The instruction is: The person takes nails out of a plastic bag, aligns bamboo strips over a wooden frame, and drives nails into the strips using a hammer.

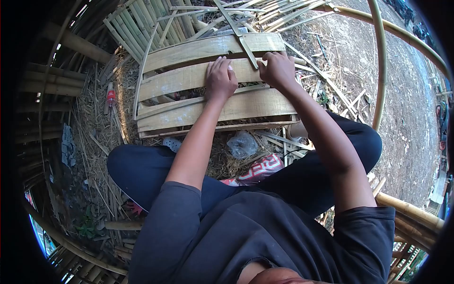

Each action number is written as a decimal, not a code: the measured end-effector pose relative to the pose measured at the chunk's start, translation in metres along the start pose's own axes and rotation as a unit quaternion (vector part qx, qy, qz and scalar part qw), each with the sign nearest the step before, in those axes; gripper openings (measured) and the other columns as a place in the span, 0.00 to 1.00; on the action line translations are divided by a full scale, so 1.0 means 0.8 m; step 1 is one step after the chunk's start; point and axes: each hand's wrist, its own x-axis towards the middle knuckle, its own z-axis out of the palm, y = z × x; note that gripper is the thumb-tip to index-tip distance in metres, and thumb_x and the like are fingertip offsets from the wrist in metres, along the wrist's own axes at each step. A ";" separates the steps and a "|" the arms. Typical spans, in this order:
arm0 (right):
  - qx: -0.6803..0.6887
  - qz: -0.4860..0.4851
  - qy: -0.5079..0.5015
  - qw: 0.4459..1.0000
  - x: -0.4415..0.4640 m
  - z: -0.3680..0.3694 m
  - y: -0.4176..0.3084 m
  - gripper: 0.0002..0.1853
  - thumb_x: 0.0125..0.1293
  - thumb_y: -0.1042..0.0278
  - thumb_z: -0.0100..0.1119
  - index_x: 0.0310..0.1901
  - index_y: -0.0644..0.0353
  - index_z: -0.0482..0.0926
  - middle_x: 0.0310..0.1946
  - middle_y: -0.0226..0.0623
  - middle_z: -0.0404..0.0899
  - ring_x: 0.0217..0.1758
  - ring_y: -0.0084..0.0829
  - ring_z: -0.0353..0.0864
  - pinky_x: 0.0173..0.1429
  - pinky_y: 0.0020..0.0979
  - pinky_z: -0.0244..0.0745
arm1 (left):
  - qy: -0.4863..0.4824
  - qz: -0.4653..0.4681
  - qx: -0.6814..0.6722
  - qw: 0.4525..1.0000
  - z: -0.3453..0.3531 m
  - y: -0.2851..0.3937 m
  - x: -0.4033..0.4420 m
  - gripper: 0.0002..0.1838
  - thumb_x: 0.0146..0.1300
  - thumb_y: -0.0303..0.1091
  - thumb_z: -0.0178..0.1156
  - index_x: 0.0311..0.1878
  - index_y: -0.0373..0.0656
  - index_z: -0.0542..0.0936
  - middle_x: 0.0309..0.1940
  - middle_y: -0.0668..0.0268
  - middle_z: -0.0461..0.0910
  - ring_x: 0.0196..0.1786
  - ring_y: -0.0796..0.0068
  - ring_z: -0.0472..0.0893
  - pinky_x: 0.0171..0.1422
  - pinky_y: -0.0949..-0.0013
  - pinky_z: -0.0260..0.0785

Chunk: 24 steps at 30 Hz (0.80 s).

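Left hand (221, 79) on slatted crate (189, 83), pale wood, right hand (279, 69) near

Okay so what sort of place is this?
Probably an informal outdoor bamboo workshop: split bamboo strips stacked beside a slatted wooden crate, with shavings and offcuts scattered over the ground.

The right hand's (279, 71) fingertips are curled out of view, their grip too hidden to tell.
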 end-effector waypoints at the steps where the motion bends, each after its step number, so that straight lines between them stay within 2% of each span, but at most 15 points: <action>1: -0.011 -0.001 -0.047 0.999 0.018 -0.002 -0.003 0.18 0.66 0.48 0.68 0.40 0.58 0.89 0.42 0.45 0.90 0.54 0.47 0.86 0.61 0.51 0.70 | 0.001 -0.002 -0.002 1.000 -0.001 0.000 0.001 0.18 0.74 0.34 0.49 0.58 0.38 0.83 0.64 0.50 0.83 0.73 0.52 0.76 0.83 0.52 0.59; 4: -0.049 0.025 -0.210 0.976 0.055 -0.004 -0.017 0.20 0.61 0.47 0.73 0.42 0.57 0.90 0.44 0.44 0.91 0.57 0.46 0.87 0.67 0.51 0.70 | 0.003 -0.004 -0.002 1.000 0.001 -0.002 0.001 0.18 0.74 0.34 0.48 0.58 0.38 0.83 0.64 0.50 0.83 0.73 0.52 0.76 0.83 0.52 0.59; 7: -0.032 0.025 -0.265 0.963 0.077 0.001 -0.011 0.20 0.57 0.49 0.76 0.42 0.57 0.90 0.45 0.44 0.91 0.57 0.44 0.88 0.69 0.50 0.71 | 0.006 -0.012 -0.010 1.000 0.006 -0.006 0.001 0.18 0.73 0.35 0.50 0.58 0.40 0.83 0.64 0.51 0.83 0.72 0.52 0.76 0.84 0.50 0.57; 8: -0.038 0.044 -0.270 0.961 0.085 0.005 -0.008 0.19 0.53 0.52 0.77 0.39 0.59 0.91 0.40 0.45 0.91 0.47 0.43 0.91 0.59 0.46 0.79 | 0.012 -0.011 -0.010 1.000 0.008 -0.008 0.000 0.18 0.73 0.35 0.50 0.58 0.40 0.83 0.63 0.51 0.83 0.72 0.52 0.77 0.84 0.50 0.57; 11: 0.070 0.064 -0.294 0.951 0.099 -0.006 0.003 0.19 0.55 0.53 0.77 0.33 0.64 0.91 0.31 0.44 0.90 0.34 0.39 0.89 0.38 0.36 0.82 | 0.008 -0.005 -0.005 1.000 0.003 -0.004 0.001 0.18 0.74 0.34 0.48 0.58 0.38 0.83 0.63 0.50 0.83 0.72 0.52 0.76 0.84 0.52 0.59; 12: 0.145 0.071 -0.317 0.935 0.102 -0.004 0.012 0.19 0.54 0.52 0.81 0.31 0.63 0.92 0.28 0.39 0.90 0.29 0.30 0.87 0.36 0.35 0.81 | 0.000 -0.004 0.001 1.000 0.003 -0.005 0.001 0.19 0.74 0.34 0.48 0.60 0.39 0.82 0.64 0.50 0.82 0.73 0.52 0.76 0.84 0.51 0.58; 15: 0.112 0.098 -0.400 0.904 0.090 -0.054 0.004 0.18 0.56 0.53 0.82 0.31 0.63 0.92 0.29 0.35 0.91 0.28 0.24 0.85 0.33 0.32 0.80 | -0.016 0.006 0.008 1.000 0.003 -0.005 0.000 0.21 0.74 0.35 0.49 0.65 0.41 0.78 0.68 0.51 0.79 0.76 0.53 0.73 0.85 0.49 0.55; 16: 0.104 0.077 -0.408 0.904 0.088 -0.045 0.015 0.19 0.57 0.50 0.80 0.33 0.62 0.91 0.33 0.37 0.91 0.32 0.32 0.90 0.37 0.33 0.85 | -0.014 0.014 0.002 1.000 0.003 -0.004 0.000 0.23 0.73 0.36 0.50 0.68 0.42 0.77 0.70 0.53 0.78 0.77 0.55 0.72 0.86 0.48 0.54; 19: 0.135 0.067 -0.401 0.904 0.062 -0.063 0.027 0.17 0.60 0.55 0.80 0.32 0.63 0.92 0.25 0.32 0.89 0.25 0.25 0.87 0.33 0.30 0.81 | -0.026 0.066 -0.007 0.997 -0.002 0.001 0.001 0.28 0.72 0.37 0.51 0.74 0.45 0.72 0.75 0.55 0.73 0.81 0.57 0.67 0.88 0.45 0.49; 20: 0.122 0.059 -0.388 0.912 0.052 -0.070 0.027 0.14 0.61 0.57 0.80 0.33 0.62 0.92 0.23 0.33 0.89 0.25 0.26 0.88 0.34 0.30 0.82 | -0.034 0.089 -0.009 0.995 -0.004 0.003 0.001 0.30 0.72 0.37 0.51 0.76 0.45 0.70 0.77 0.55 0.71 0.81 0.58 0.66 0.88 0.44 0.47; 24: 0.114 -0.002 -0.390 0.914 0.023 -0.078 0.035 0.09 0.60 0.65 0.77 0.38 0.61 0.93 0.26 0.36 0.89 0.27 0.26 0.88 0.35 0.30 0.83 | -0.074 0.128 -0.002 0.989 -0.006 0.002 0.001 0.30 0.72 0.38 0.54 0.77 0.50 0.70 0.78 0.57 0.70 0.82 0.58 0.65 0.88 0.43 0.47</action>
